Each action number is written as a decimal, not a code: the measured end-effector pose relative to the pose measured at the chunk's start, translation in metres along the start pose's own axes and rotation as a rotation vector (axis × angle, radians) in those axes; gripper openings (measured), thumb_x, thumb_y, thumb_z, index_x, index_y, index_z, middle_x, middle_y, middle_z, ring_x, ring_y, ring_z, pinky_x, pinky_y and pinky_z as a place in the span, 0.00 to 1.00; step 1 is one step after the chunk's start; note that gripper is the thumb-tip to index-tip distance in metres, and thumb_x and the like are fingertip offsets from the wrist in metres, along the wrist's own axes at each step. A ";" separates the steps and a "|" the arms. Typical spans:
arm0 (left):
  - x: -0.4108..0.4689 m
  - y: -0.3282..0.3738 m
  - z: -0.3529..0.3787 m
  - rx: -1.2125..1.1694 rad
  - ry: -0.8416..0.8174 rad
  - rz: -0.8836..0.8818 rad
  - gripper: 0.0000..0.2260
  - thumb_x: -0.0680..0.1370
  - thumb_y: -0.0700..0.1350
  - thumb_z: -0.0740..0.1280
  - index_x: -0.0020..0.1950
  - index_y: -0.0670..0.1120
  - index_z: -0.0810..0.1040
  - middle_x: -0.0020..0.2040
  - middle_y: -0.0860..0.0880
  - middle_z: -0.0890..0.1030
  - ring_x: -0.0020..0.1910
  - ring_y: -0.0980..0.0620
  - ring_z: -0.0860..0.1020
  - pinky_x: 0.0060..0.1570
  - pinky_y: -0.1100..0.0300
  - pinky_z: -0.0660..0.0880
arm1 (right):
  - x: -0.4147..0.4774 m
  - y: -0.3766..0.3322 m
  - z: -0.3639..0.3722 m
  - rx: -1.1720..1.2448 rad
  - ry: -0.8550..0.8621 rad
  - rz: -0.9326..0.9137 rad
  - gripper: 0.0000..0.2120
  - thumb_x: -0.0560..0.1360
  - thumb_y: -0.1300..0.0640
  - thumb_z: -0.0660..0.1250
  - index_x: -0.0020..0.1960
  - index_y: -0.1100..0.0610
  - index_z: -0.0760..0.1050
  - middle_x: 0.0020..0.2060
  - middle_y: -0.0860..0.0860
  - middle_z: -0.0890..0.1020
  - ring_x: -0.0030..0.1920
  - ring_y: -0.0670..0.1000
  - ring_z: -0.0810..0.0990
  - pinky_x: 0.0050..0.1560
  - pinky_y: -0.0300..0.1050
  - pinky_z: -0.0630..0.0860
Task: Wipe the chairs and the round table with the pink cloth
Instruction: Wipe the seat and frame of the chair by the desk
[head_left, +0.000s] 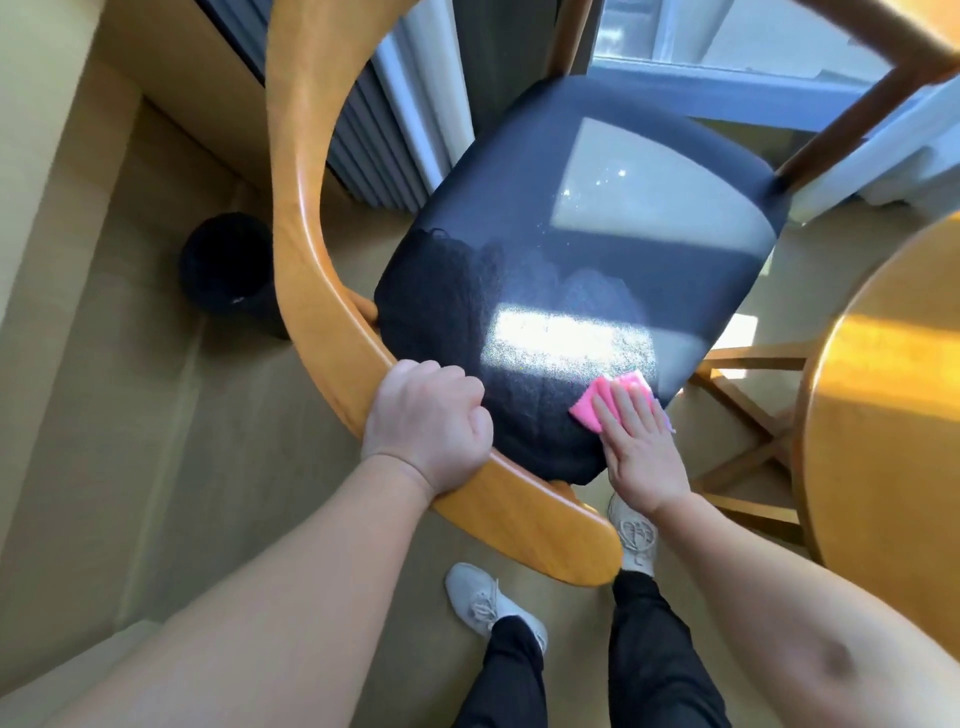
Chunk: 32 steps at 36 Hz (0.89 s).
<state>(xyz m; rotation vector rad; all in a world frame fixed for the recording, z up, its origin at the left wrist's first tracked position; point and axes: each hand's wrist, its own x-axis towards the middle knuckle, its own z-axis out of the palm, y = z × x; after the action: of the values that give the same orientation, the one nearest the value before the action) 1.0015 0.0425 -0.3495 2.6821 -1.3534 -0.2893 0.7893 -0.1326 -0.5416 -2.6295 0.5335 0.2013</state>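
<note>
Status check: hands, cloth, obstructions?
Left hand grips curved wooden chair backrest. Right hand presses pink cloth on dark padded seat. Round wooden table close right.

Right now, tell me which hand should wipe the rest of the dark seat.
Right. The right hand presses flat on the pink cloth at the seat's near corner, while the left hand grips the wooden backrest.

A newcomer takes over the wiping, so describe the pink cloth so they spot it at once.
Find the wooden chair with the dark padded seat beside the round table. At the seat's near corner, the right hand presses flat on the pink cloth. It is the only bright pink thing against wood and dark fabric.
</note>
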 end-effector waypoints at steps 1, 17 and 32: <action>0.000 0.000 0.000 -0.001 -0.006 -0.005 0.12 0.68 0.45 0.54 0.25 0.45 0.65 0.25 0.50 0.66 0.26 0.47 0.65 0.32 0.54 0.66 | 0.001 0.001 -0.002 -0.012 0.000 -0.018 0.24 0.81 0.52 0.51 0.77 0.52 0.56 0.77 0.51 0.59 0.78 0.55 0.50 0.77 0.53 0.45; 0.000 0.001 0.004 0.011 -0.044 -0.066 0.10 0.67 0.44 0.55 0.26 0.45 0.64 0.25 0.50 0.65 0.28 0.46 0.66 0.35 0.57 0.61 | 0.097 0.031 -0.050 -0.071 0.069 0.335 0.25 0.78 0.53 0.51 0.74 0.59 0.63 0.74 0.59 0.64 0.74 0.63 0.60 0.73 0.63 0.56; 0.007 -0.009 -0.006 -0.058 -0.057 -0.160 0.11 0.69 0.45 0.55 0.27 0.49 0.70 0.27 0.55 0.71 0.32 0.52 0.69 0.52 0.56 0.67 | 0.139 0.039 -0.078 -0.149 -0.047 0.266 0.28 0.79 0.53 0.48 0.77 0.62 0.57 0.76 0.63 0.56 0.76 0.67 0.54 0.74 0.65 0.51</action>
<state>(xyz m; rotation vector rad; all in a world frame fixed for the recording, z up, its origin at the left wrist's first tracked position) 1.0136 0.0422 -0.3464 2.7571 -1.1271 -0.4171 0.9049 -0.2472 -0.5193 -2.6801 0.8833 0.3983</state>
